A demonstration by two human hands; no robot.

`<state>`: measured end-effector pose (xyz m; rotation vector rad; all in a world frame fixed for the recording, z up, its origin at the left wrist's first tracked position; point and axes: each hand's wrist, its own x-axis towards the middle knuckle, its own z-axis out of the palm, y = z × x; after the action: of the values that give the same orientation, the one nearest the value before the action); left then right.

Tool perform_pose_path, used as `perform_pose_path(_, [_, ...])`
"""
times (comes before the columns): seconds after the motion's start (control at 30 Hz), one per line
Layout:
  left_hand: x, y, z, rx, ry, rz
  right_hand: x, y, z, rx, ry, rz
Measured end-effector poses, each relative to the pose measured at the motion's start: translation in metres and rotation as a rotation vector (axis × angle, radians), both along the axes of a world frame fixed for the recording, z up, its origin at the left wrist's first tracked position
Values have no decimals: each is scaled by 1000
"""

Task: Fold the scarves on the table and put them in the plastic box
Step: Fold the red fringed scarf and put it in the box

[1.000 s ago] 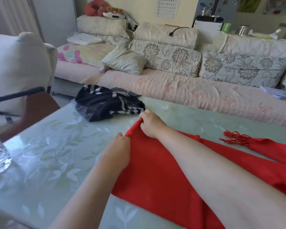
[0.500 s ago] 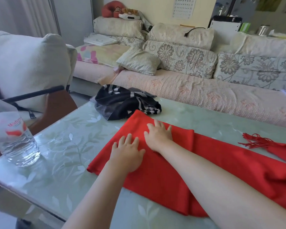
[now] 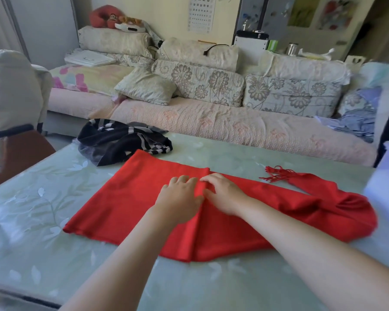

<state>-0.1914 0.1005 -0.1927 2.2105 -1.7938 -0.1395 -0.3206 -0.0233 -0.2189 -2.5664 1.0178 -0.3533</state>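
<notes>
A red scarf lies spread across the table, its left part folded over flat and its fringed end trailing to the right. My left hand and my right hand rest side by side, fingers flat, on the scarf at the edge of the folded layer. A black and white patterned scarf sits crumpled at the table's far left. A pale, translucent plastic box shows at the right edge, partly cut off.
A sofa with floral cushions runs behind the table. A padded chair stands at the left. The table's near edge runs along the lower left.
A second ago both hands gripped the scarf's edge; they laid it over to the left, flattened on it, and have slid right along the cloth. The view has turned right.
</notes>
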Motion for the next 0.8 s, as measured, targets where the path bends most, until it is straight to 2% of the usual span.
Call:
perform_pose_path(0.07, [-29, -9, 5, -38, 12, -97, -44, -5, 1, -39, -14, -16])
perform_pose_path(0.2, [-86, -26, 9, -60, 168, -287, -129, -12, 9, -118, -51, -117])
perform_pose_path(0.4, [-172, -39, 3, -44, 141, -489, -245, -22, 19, -259, 49, -319])
perform_pose_path(0.5, [-195, -47, -11, -39, 96, -534, -291, -30, 16, -280, 190, -371])
perform_pose_path(0.57, [-200, -50, -21, -20, 57, -534, -312, -39, 13, -229, 341, -413])
perform_pose_path(0.6, [-201, -52, -25, -13, 40, -524, -321, -45, 10, -199, 357, -438])
perform_pose_path(0.73, [-204, -68, -33, -68, 70, -458, -342, -69, -2, -169, 86, -507])
perform_pose_path(0.8, [-208, -90, -32, -90, 103, -425, -349, -83, -4, -159, 62, -517])
